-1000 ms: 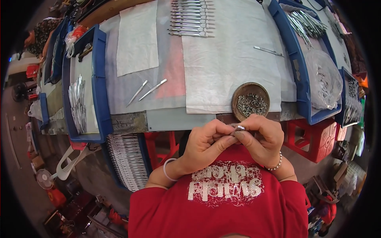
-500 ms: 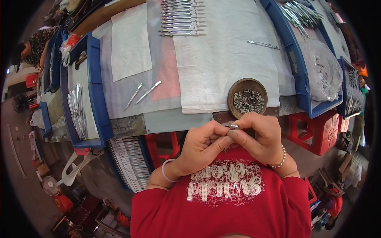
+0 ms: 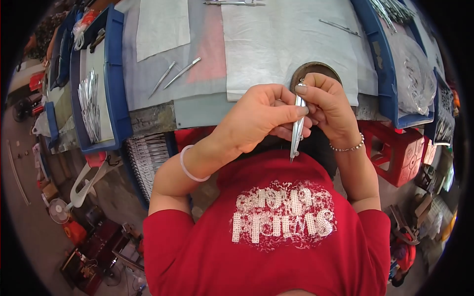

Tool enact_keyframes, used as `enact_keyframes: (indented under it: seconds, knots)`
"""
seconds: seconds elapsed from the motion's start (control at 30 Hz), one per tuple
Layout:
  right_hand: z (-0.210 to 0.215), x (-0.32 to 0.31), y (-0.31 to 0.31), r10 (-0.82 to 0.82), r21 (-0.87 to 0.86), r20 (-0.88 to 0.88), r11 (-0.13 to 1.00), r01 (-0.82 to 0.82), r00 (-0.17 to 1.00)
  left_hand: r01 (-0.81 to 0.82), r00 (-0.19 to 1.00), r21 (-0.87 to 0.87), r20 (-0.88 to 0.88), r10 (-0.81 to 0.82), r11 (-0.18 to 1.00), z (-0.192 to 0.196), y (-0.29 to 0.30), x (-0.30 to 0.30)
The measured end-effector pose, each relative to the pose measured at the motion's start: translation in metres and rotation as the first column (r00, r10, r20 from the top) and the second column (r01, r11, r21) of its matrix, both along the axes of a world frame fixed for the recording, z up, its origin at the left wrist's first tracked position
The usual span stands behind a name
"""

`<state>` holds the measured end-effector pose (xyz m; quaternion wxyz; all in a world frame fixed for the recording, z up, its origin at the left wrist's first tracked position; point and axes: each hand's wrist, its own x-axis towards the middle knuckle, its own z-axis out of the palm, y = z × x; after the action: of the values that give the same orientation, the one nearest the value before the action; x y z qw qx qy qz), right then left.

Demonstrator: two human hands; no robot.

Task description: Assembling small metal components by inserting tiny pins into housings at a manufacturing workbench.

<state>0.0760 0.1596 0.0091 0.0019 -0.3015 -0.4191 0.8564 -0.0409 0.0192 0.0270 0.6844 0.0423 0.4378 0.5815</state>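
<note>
Both left hand (image 3: 266,112) and right hand (image 3: 330,104) pinch one silver tool (image 3: 297,129).

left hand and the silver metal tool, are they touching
Touching: the head view shows the left hand gripping the silver metal tool, its thumb laid across the tool's face.

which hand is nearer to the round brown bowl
Right: the right hand overlaps the near side of the bowl in view; the left hand sits lower and further left.

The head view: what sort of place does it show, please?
Probably an assembly workshop: a blue bin holds many slim metal parts, loose pieces lie on the bench, and a metal tool is held.
</note>
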Motion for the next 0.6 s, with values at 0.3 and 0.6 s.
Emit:
enact_keyframes:
  seconds: [0.3, 0.6]
  knots:
    - [-0.002, 0.010, -0.002, -0.062, -0.044, -0.031, 0.997, 0.060, 0.998, 0.048, 0.999, 0.007, 0.004, -0.048, 0.999, 0.000, 0.004, 0.003]
    - [0.015, 0.032, -0.006, -0.213, 0.004, -0.248, 0.975, 0.221, 0.945, -0.140, 0.921, 0.036, 0.371, 0.117, 0.990, 0.000, 0.012, 0.046]
